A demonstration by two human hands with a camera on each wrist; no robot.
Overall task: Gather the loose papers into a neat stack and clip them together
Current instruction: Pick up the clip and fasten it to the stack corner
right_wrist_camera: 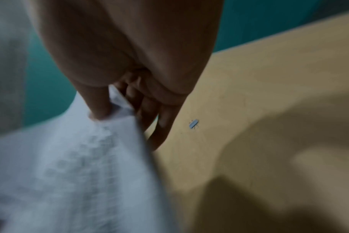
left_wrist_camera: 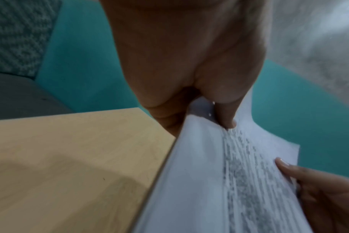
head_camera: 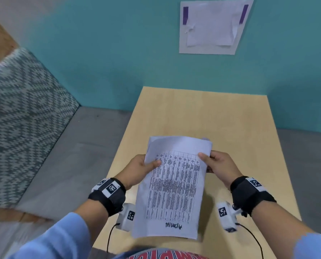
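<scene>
Both hands grip papers — only right wrist shows clip.

The stack of papers sits between my two hands, raised above the table and tilted, its far end beyond my fingers and its near end back toward my body. My left hand is at its left edge, thumb on top and fingers underneath; my right hand is at its right edge, thumb likewise on top. On the table to the right of my right hand, just beside its fingers, lies a small clip, apart from the papers. Ahead of both hands, past the far edge of the table, a sheet is taped to the wall. Off to the left of my left hand stands a cushioned seat.
</scene>
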